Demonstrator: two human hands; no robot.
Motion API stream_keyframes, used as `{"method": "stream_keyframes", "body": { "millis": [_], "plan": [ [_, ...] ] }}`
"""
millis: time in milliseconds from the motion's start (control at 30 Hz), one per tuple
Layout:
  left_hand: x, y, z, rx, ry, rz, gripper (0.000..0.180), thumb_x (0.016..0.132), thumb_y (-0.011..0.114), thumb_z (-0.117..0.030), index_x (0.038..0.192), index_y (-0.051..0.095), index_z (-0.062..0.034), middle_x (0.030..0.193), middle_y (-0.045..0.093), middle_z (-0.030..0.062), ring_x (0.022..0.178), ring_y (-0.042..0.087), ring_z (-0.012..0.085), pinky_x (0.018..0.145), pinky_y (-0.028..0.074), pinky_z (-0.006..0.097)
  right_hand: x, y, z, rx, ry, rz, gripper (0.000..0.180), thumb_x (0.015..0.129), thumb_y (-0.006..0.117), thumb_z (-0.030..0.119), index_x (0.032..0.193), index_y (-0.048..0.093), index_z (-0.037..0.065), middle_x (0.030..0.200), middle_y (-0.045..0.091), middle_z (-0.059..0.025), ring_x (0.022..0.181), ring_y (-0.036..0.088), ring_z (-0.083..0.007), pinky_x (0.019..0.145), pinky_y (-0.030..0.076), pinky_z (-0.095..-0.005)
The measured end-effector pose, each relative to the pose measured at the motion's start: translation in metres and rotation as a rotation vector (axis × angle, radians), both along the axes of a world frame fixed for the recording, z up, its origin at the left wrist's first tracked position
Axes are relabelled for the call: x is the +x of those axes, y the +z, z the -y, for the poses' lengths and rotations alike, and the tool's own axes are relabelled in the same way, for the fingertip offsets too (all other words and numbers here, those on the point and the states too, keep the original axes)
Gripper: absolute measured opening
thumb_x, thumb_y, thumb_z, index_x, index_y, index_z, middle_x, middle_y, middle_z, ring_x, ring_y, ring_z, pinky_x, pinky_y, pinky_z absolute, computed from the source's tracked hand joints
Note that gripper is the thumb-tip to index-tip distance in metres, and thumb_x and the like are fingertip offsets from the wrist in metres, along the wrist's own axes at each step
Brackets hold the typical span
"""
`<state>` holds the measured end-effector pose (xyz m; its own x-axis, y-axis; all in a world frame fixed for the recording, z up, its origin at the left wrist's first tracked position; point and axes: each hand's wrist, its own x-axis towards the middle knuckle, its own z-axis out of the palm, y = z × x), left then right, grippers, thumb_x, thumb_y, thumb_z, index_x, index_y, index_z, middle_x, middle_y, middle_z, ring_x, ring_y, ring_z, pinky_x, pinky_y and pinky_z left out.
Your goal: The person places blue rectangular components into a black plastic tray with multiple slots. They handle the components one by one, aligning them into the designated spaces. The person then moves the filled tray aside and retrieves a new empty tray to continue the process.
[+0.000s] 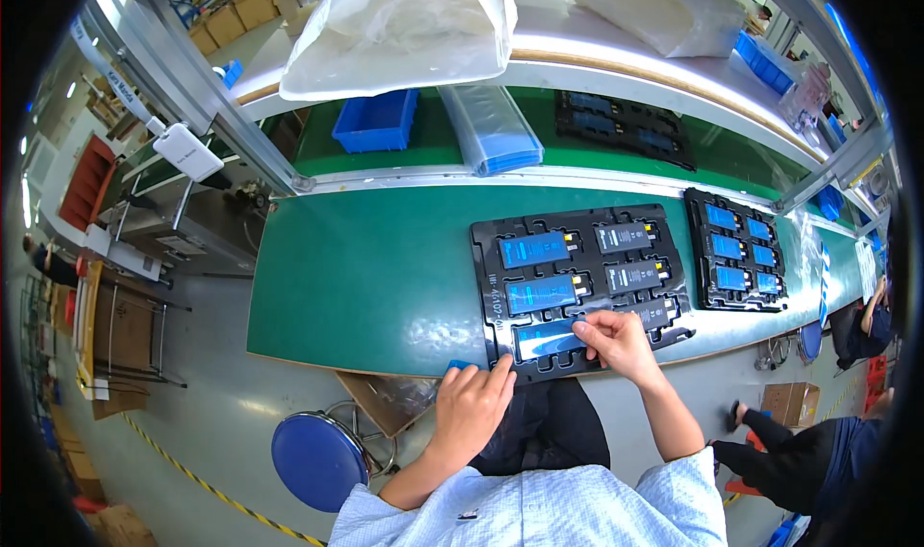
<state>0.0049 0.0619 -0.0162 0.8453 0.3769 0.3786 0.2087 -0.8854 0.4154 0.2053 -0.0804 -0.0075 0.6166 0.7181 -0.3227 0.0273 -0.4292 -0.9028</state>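
Observation:
A black moulded tray [488, 258] lies near the green bench's front edge, with several flat battery packs in its pockets. The left-hand packs, such as the middle battery [541, 295], have blue faces; the right-hand ones, such as the far battery [625, 237], look dark grey. My right hand [621, 345] pinches the right end of a shiny blue film [549, 339] over the near-left battery. By the tray's near-left corner, my left hand [472, 403] has its fingers bent, with a small blue piece [459, 364] showing beyond the fingertips. Its thumb is hidden.
Right of the tray, a second black tray [736, 295] holds several blue-faced batteries. A blue bin [375, 124], clear plastic sleeves [496, 133] and another dark tray [626, 128] sit behind the rail. A blue stool [320, 460] stands left; a person [828, 465] is at right.

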Motion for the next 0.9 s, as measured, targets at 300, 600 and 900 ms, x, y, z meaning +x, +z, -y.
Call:
{"method": "stream_keyframes", "body": {
  "millis": [300, 600, 900],
  "plan": [
    [0.0016, -0.0032, -0.0016, -0.001, -0.02, 0.005, 0.021, 0.084, 0.066, -0.016, 0.102, 0.067, -0.0053, 0.059, 0.054, 0.0017, 0.061, 0.052, 0.0168, 0.061, 0.039, 0.032, -0.0031, 0.0009, -0.0006, -0.012, -0.021, 0.018, 0.027, 0.089, 0.067, 0.024, 0.096, 0.069, -0.002, 0.063, 0.062, 0.0009, 0.054, 0.054, -0.0026, 0.043, 0.039, -0.0192],
    [0.0035, -0.0006, -0.0031, 0.117, -0.083, -0.079, 0.037, 0.077, 0.068, -0.011, 0.113, 0.067, -0.0079, 0.06, 0.05, 0.0003, 0.062, 0.049, 0.0162, 0.062, 0.038, 0.032, -0.0042, 0.0026, -0.002, -0.035, -0.024, 0.041, 0.026, 0.089, 0.067, 0.023, 0.096, 0.069, -0.002, 0.064, 0.062, 0.0001, 0.054, 0.055, -0.0035, 0.044, 0.04, -0.02],
    [0.0043, -0.0008, -0.0027, 0.214, -0.136, -0.181, 0.041, 0.073, 0.068, -0.012, 0.114, 0.067, -0.0096, 0.06, 0.048, -0.0002, 0.064, 0.048, 0.0152, 0.062, 0.037, 0.032, -0.0091, 0.0057, -0.007, -0.024, -0.029, 0.197, 0.022, 0.086, 0.069, 0.018, 0.089, 0.069, -0.005, 0.061, 0.063, -0.0029, 0.053, 0.058, -0.006, 0.047, 0.044, -0.0226]
  ]
}}
